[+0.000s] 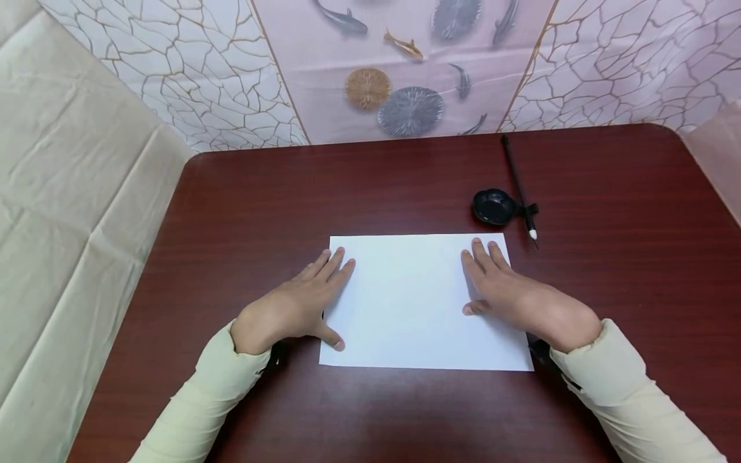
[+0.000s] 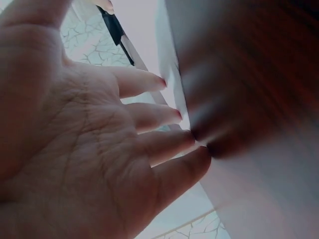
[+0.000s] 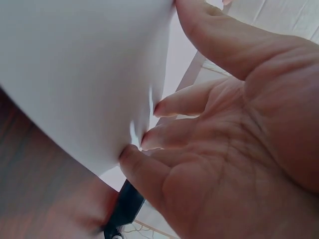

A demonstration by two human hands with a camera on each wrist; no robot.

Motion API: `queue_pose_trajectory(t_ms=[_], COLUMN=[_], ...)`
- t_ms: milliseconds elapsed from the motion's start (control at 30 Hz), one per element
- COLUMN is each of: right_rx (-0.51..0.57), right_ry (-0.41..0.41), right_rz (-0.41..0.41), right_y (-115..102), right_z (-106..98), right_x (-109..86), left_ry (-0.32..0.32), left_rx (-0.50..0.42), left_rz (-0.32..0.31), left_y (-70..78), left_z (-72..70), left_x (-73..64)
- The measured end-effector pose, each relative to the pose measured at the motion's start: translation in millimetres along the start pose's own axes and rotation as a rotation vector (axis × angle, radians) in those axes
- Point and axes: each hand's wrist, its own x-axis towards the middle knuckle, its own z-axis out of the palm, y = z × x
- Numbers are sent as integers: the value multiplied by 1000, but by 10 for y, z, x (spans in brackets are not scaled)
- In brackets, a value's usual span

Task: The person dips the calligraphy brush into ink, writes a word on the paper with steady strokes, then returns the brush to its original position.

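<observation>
Midway between the left and right edges of the worktop (image 1: 370, 193) lies white paper (image 1: 405, 296). The left hand (image 1: 298, 305) and right hand (image 1: 515, 296) touch its sides, fingers (image 1: 343, 274) straight and spread. The wrist views show raised palms (image 2: 84, 134), hidden in the head view. By the far edge, right of centre, a brush (image 1: 514, 170) rests across a black dish's (image 1: 493, 207) handle.

Lettering or numbers — none legible
</observation>
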Motion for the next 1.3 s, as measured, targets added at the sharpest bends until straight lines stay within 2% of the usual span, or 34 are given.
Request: queue_pose_trajectory(t_ms=[233,433,633,733,867,1000,1067,1133,1300], right_rx=[-26,-122,23,47,111,181,197,215,245], right_ry=[16,151,261,372,602,783,803,789,691], right_rz=[-32,-150,-219,-209,-143,-9,53,104,185], right_y=[-23,-53,-32,10,74,149,199,267,597], right_z=[-11,-32,-300,-463,-695,-934,-1024,-1085,-1110], right_x=[2,-118,-228,-275,-325,-347,-326,-273,-50], left_ry=[-12,-41,-48,-38,-18,3,10,9,7], left_rx=[-17,-25,-26,-32,-59,-89,-98,-103,-109], left_rz=[1,-11,-16,-10,0,18,20,17,-1], left_y=[-40,-28,-11,0,2,-8,-7,-3,8], left_z=[-1,-2,8,14,16,11,7,4,13], left_x=[-35,6,44,47,45,43,41,38,32])
